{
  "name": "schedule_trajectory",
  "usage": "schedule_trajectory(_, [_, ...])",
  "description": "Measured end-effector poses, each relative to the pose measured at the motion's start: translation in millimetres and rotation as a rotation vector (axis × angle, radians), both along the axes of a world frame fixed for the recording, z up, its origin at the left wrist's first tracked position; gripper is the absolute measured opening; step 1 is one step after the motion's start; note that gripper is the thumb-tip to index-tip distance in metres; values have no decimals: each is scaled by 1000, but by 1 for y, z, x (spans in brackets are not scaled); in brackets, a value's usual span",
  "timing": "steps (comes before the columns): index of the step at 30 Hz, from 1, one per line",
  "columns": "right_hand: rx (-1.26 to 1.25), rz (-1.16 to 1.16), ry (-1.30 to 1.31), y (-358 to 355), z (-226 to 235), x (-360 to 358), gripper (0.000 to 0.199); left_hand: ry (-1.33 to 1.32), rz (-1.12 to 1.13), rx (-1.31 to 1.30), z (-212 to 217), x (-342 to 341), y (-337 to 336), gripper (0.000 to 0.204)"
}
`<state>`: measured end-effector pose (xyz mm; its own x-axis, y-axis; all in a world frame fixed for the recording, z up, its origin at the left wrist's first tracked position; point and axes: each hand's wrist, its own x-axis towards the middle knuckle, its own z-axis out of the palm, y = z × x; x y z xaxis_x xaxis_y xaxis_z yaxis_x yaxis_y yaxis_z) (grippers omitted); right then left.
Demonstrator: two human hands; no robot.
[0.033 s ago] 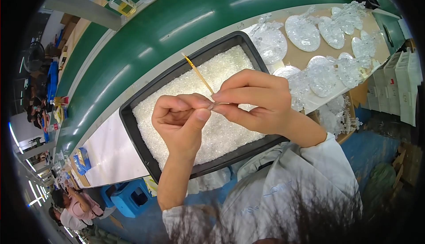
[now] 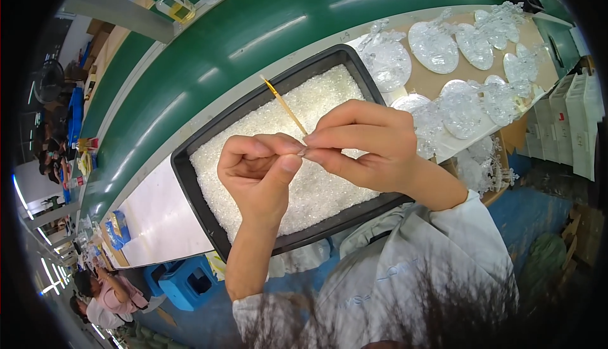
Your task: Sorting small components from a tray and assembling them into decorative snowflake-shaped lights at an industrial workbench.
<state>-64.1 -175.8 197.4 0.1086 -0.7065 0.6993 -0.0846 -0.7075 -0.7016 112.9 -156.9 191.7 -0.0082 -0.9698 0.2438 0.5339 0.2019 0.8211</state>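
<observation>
Small piece (image 2: 303, 152) sits between left fingers (image 2: 289, 164) and right fingers (image 2: 320, 138), both pinched on it.

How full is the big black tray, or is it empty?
Partly full: whitish, sparkly bits spread across the tray, and its dark walls rise above them. I can't tell how deep they go.

slim brush (image 2: 288, 109): pale wooden handle, yellow band, light tip; slanted, tip reaching in view past the tray's (image 2: 183, 178) far edge, lower end in the right hand's (image 2: 373, 143) grip | small piece (image 2: 303, 152): greyish, shape too small to tell; pinched between right and left hand (image 2: 256, 171) fingertips, above the tray's middle
</observation>
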Motion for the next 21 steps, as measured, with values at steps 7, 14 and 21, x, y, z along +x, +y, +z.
schedule_trajectory(7, [21, 11, 52, 4, 2, -3, 15, -2, -43, 48, 4, -3, 2, 26])
schedule_trajectory(14, [-35, -29, 48, 6, 1, -3, 16, 75, -24, 61, -2, -5, 3, 33])
schedule_trajectory(21, [-105, -90, 85, 7, 0, -3, 15, 97, -44, 61, -6, -6, 4, 35])
